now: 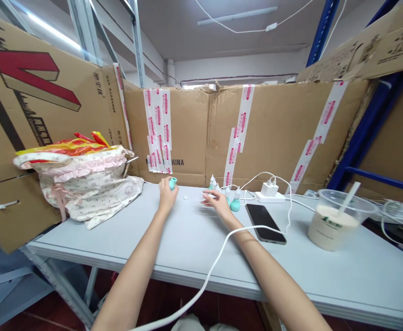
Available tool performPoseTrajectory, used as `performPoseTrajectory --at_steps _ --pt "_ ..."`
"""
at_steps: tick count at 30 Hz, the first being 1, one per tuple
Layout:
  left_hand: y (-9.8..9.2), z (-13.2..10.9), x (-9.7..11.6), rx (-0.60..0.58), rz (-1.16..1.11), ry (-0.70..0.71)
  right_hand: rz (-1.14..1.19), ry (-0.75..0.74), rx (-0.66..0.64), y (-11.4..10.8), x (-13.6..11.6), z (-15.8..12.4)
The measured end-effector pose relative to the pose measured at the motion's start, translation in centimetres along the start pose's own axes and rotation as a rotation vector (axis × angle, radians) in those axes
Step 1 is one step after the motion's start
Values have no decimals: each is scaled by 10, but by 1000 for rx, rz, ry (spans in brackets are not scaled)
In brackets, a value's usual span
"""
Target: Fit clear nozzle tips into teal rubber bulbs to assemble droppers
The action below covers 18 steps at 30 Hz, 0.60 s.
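My left hand (167, 195) is closed around a small teal bottle (173, 183), its open neck pointing up, with no cap on it. A tiny white piece (185, 197) lies on the table between my two hands. My right hand (218, 202) is held low over the table with its fingers stretched out and apart; I see nothing held in it. Close by it stand several small teal bottles (235, 204) with white pointed tops, partly hidden behind the fingers.
A black phone (265, 223) lies right of my right hand, with a white cable (218, 257) crossing over my forearm. Behind it sit a white power strip and charger (270, 193). A plastic cup with a straw (332, 225) stands right; a floral cloth bag (91, 188) lies left. Cardboard (187, 133) walls the back.
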State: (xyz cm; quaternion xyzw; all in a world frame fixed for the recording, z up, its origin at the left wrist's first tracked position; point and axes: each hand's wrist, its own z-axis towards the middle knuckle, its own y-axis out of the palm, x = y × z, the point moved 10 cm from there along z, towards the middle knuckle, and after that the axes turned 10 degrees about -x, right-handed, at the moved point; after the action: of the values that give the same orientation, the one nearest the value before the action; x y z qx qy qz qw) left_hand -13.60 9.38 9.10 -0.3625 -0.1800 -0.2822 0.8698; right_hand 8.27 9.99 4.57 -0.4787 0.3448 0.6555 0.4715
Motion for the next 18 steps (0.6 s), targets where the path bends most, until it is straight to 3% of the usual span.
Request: performPoseTrajectory --at_steps 3,5,10,18 --pt "42 -18 60 -276 8 310 -4 -29 76 -13 -2 1" --pt "59 -30 75 -382 -11 355 -34 -42 74 -14 -4 1" --pt "77 -40 77 -520 31 348 -97 -93 58 -12 -9 3" --pt "75 -45 88 -547 119 425 -25 -42 69 -16 1 3"
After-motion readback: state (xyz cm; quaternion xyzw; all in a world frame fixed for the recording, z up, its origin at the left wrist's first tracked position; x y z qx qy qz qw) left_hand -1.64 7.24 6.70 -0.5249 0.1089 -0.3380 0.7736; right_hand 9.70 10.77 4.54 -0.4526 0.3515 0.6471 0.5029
